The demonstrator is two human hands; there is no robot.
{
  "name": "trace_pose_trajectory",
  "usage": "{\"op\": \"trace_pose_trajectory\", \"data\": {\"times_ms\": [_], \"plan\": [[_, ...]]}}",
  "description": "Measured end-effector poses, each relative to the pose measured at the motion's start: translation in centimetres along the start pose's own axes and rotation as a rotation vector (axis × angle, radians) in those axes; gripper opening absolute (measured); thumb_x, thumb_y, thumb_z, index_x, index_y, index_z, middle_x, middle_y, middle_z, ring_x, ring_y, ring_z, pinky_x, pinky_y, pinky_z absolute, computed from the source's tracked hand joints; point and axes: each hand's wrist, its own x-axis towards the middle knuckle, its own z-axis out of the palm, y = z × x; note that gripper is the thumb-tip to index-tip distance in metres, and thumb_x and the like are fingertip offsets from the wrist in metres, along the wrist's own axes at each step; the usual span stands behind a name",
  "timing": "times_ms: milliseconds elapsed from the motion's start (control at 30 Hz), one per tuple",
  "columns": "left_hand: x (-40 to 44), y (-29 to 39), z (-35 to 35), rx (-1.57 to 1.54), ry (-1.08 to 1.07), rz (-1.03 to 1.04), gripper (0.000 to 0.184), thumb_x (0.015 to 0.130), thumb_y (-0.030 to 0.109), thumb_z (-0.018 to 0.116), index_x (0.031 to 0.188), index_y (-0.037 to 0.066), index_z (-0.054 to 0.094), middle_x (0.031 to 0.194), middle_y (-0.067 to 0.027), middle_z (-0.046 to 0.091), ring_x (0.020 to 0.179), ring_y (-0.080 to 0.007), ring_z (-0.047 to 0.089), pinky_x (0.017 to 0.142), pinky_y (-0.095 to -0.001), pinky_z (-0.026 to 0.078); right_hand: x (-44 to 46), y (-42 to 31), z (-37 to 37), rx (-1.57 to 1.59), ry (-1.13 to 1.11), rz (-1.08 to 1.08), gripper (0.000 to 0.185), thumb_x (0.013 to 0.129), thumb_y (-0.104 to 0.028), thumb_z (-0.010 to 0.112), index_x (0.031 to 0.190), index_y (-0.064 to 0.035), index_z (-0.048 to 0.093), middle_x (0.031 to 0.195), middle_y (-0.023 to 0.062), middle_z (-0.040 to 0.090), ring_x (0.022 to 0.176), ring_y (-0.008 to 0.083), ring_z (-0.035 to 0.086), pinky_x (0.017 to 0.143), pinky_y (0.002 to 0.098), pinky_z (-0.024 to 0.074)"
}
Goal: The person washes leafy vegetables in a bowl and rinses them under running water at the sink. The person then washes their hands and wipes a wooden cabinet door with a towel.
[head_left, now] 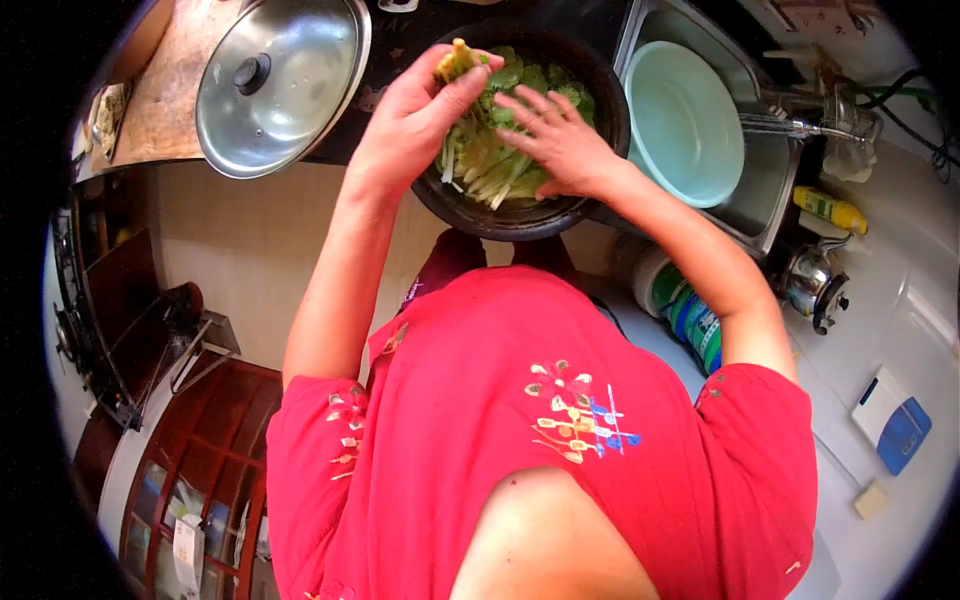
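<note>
A dark round pan (432,192) holds leafy greens (490,172) with pale stalks. Above the pan's left side, my left hand (418,112) is closed around a small bunch of green stalks (457,62), whose cut ends point up. My right hand (562,140) lies palm down on the greens at the pan's right side, fingers spread and nothing gripped. Part of the greens is hidden beneath both hands.
A metal lid (290,110) with a black knob lies left of the pan. To the right, a pale green basin (685,120) sits in a metal sink (762,195). Beyond are a yellow bottle (830,209) and a kettle (806,280).
</note>
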Motion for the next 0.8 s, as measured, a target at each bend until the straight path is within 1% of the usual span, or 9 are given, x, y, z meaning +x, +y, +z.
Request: {"op": "trace_pose_trajectory", "data": {"times_ms": [33,133,267,300,400,500,600,733,800], "plan": [[-0.2,0.9,0.0,0.023,0.002,0.014,0.02,0.093,0.017,0.044,0.103,0.002,0.053,0.111,-0.0071,0.056,0.103,-0.0119,0.049,0.092,-0.0271,0.036,0.7,-0.1,0.8,-0.013,-0.072,-0.033,0.1,0.042,-0.033,0.083,0.131,-0.0192,0.039,0.146,0.0081,0.014,0.134,0.03,0.014,0.107,0.0488,0.0177],[-0.5,2.5,0.3,0.055,0.0,0.075,0.023,0.092,0.019,0.048,0.105,0.001,0.054,0.105,-0.0046,0.057,0.097,-0.0092,0.05,0.087,-0.0245,0.038,3.1,0.7,1.7,-0.092,-0.162,-0.083,0.1,0.041,-0.033,0.082,0.13,-0.0163,0.04,0.146,0.0072,0.014,0.134,0.0292,0.012,0.107,0.049,0.0163],[-0.5,2.8,0.3,0.029,-0.021,0.107,0.025,0.091,0.02,0.05,0.106,0.0,0.054,0.103,-0.0033,0.058,0.092,-0.0077,0.05,0.084,-0.0236,0.04,5.9,2.5,3.0,-0.09,0.042,-0.086,0.096,0.044,-0.034,0.081,0.129,-0.014,0.04,0.146,0.0094,0.013,0.134,0.0275,0.013,0.107,0.0476,0.0165],[-0.6,2.9,0.4,0.003,-0.001,0.096,0.025,0.091,0.02,0.05,0.106,0.0,0.054,0.103,-0.0038,0.058,0.092,-0.008,0.051,0.083,-0.024,0.04,6.3,2.5,3.0,-0.135,0.049,-0.066,0.097,0.045,-0.033,0.08,0.131,-0.014,0.038,0.14,0.0095,0.026,0.131,0.0283,0.021,0.105,0.048,0.0187],[-0.7,3.3,0.2,-0.037,0.027,0.078,0.025,0.092,0.02,0.049,0.106,0.0,0.054,0.103,-0.0043,0.058,0.092,-0.0081,0.051,0.083,-0.0236,0.04,6.7,2.6,3.2,-0.094,-0.093,-0.039,0.084,0.055,-0.028,0.078,0.128,-0.0129,0.04,0.123,0.0095,0.046,0.117,0.0287,0.042,0.096,0.0481,0.0328],[-0.6,3.4,-0.1,-0.04,0.039,0.103,0.024,0.092,0.019,0.048,0.105,0.0,0.055,0.103,-0.0049,0.059,0.092,-0.0084,0.051,0.083,-0.0233,0.04,5.5,2.7,4.4,0.087,-0.153,0.044,0.059,0.062,-0.016,0.069,0.117,-0.0102,0.049,0.104,0.0107,0.052,0.099,0.0314,0.052,0.085,0.0434,0.0409],[-0.5,3.7,-0.5,-0.062,0.066,0.111,0.024,0.092,0.019,0.047,0.103,-0.001,0.056,0.102,-0.0064,0.06,0.093,-0.0103,0.052,0.085,-0.0246,0.039,3.5,2.6,4.5,0.251,-0.022,0.078,0.045,0.073,-0.018,0.063,0.114,-0.0094,0.046,0.091,0.0136,0.059,0.083,0.0321,0.06,0.068,0.0444,0.0477],[-0.4,3.6,-0.8,-0.1,0.091,0.137,0.024,0.092,0.019,0.047,0.101,-0.001,0.057,0.101,-0.0083,0.061,0.094,-0.0128,0.054,0.086,-0.0269,0.04,1.5,2.6,3.5,0.433,0.14,0.182,0.046,0.074,-0.025,0.064,0.113,-0.0099,0.047,0.094,0.0153,0.061,0.084,0.0344,0.059,0.069,0.0438,0.0474],[-0.4,3.7,-0.7,-0.12,0.091,0.137,0.024,0.093,0.019,0.046,0.1,-0.002,0.057,0.101,-0.0086,0.061,0.094,-0.0132,0.054,0.086,-0.0273,0.04,1.2,3.0,3.5,0.403,0.087,0.29,0.07,0.069,-0.04,0.068,0.126,-0.0122,0.039,0.119,0.0181,0.048,0.106,0.0355,0.048,0.082,0.0464,0.0421]]}}
